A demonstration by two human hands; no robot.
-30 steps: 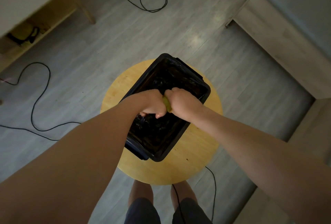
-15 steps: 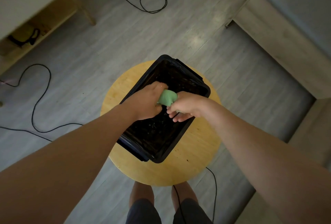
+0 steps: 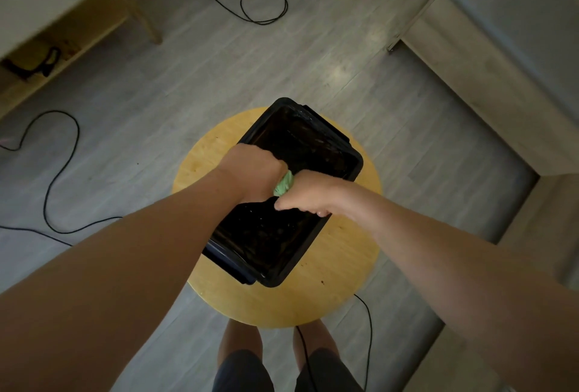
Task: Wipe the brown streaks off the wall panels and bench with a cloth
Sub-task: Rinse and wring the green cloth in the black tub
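Observation:
A green cloth (image 3: 284, 184) is bunched between my two hands, and only a small bulge of it shows. My left hand (image 3: 253, 172) grips one end with curled fingers. My right hand (image 3: 305, 192) grips the other end, knuckles toward me. Both hands hover over a black plastic tub (image 3: 326, 147) that stands on a round yellow wooden stool (image 3: 344, 266). The tub's inside is dark and looks wet. A pale wooden bench (image 3: 463, 59) with grey wall panels (image 3: 513, 6) above it runs along the right side.
Black cables (image 3: 263, 6) lie looped on the grey plank floor at the top and at the left (image 3: 59, 172). Another cable (image 3: 369, 329) runs down past the stool by my legs. A light wooden table (image 3: 78, 15) stands at the upper left.
My hands have closed tight on the cloth again after loosening half a second ago, when more of it showed. The right hand has turned, its fingers now underneath.

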